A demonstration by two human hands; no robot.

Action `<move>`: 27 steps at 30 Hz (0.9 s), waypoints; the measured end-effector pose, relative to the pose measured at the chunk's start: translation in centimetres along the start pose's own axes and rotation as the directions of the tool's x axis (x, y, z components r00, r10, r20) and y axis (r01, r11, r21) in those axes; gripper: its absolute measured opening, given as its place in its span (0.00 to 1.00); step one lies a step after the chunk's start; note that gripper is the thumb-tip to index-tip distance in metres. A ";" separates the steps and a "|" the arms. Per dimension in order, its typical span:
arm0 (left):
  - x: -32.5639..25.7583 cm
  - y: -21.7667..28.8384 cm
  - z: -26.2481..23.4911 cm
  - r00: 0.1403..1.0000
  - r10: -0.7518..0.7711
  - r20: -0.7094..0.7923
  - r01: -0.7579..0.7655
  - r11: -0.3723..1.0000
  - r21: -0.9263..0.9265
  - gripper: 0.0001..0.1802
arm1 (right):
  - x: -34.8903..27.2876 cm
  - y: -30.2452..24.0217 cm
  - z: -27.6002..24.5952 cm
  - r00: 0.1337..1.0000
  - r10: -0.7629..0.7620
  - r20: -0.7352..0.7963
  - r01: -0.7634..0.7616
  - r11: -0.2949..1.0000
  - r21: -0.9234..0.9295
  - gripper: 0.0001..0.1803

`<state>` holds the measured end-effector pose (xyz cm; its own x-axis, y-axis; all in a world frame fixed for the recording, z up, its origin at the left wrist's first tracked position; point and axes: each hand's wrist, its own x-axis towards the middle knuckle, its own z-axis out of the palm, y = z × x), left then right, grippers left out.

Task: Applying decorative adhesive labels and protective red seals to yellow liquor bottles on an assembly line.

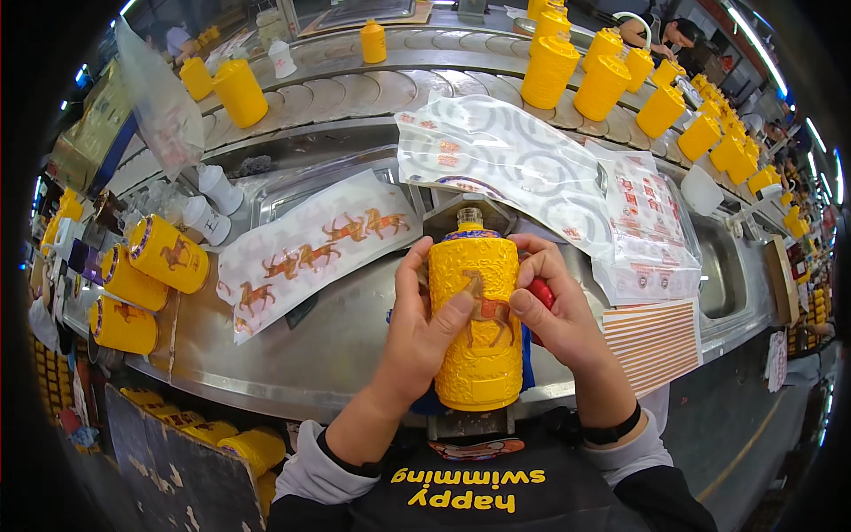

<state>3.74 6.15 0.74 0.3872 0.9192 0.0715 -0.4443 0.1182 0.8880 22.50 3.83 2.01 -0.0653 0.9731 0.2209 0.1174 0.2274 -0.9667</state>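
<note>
A yellow embossed bottle (476,372) stands upright before me, with a clear threaded neck and a blue patterned band at its shoulder. On its front is a brown horse decal (489,310). My left hand (417,328) grips the left side, its thumb pressed on the decal. My right hand (563,310) is closed round the right side, thumb near the decal's edge, and a red object (542,293), mostly hidden, shows between its fingers and palm. To the left lies a sheet of horse decals (310,235) on the metal sink counter.
Clear printed sheets (505,168) and a striped sheet (653,341) lie beyond and to the right. Finished-looking yellow bottles (168,253) rest at the left. A conveyor (328,93) carries more yellow bottles (550,71). A sink basin (722,266) is at the right; a co-worker (678,34) sits far off.
</note>
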 end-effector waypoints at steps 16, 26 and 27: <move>0.0 -0.2 -0.3 0.999 -0.006 0.033 0.009 0.995 -0.097 0.39 | -0.3 0.3 0.2 0.999 0.047 0.010 -0.048 0.992 0.120 0.16; 0.1 -0.5 -0.2 1.000 0.009 -0.003 -0.009 0.999 -0.049 0.40 | -0.4 0.3 0.1 0.999 0.053 0.012 -0.054 0.990 0.131 0.15; 0.1 -0.6 -0.2 1.000 0.006 -0.005 -0.007 0.999 -0.040 0.39 | -0.4 0.3 -0.1 0.995 0.095 0.020 -0.097 0.978 0.183 0.13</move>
<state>3.91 6.20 0.14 0.3803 0.9218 0.0748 -0.4790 0.1271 0.8686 22.62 3.54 1.66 -0.0740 0.9893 0.1256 -0.0606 0.1213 -0.9908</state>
